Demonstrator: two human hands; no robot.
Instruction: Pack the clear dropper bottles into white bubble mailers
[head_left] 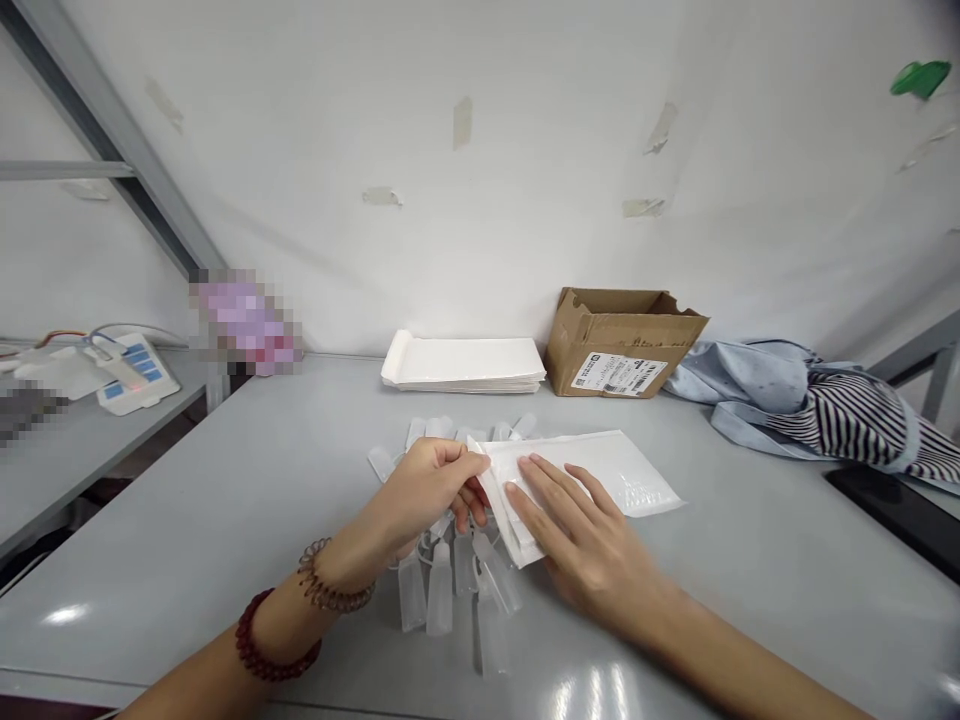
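Note:
A white padded envelope point(630, 470) lies slanted above the grey table, its flap end toward the left. My left hand point(439, 485) pinches the edge of that flap end between thumb and fingers. Spread flat on the envelope, the fingers of my right hand point(581, 530) press on its surface near the flap. Several translucent plastic bottles with pointed tips point(439, 590) are scattered on the table under and around my left hand and the envelope's left end; some are partly hidden.
Behind, a stack of white envelopes point(465, 362) lies by the wall, beside an open cardboard box point(622, 345). Blue and striped cloth point(840, 410) and a black flat object point(900, 515) are at the right. A power strip point(139, 375) sits on the left table point(45, 490).

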